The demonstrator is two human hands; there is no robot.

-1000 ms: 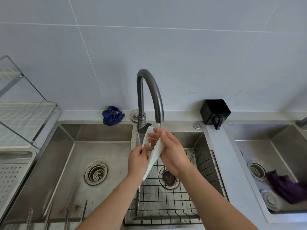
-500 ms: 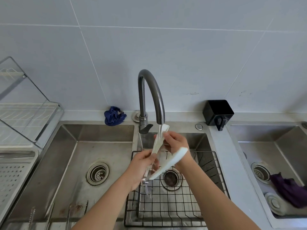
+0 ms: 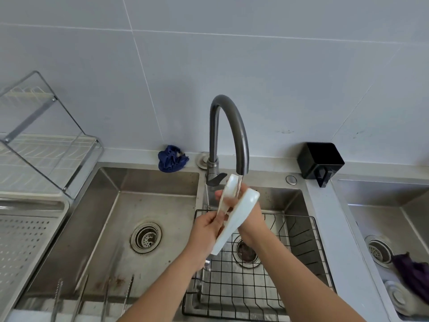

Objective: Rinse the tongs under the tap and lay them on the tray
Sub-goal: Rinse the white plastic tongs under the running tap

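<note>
**Tongs held under the running tap**

White tongs at frame centre, their two arms spread apart, tips directly beneath the spout of the dark curved tap, where a thin stream of water falls. The left hand is clamped around the lower, hinge end; the right hand, partly hidden behind the nearer arm, has its fingers closed on the farther arm. Below lies a black wire basket in the middle sink. The perforated tray sits at left edge, well apart from the tongs.
</note>
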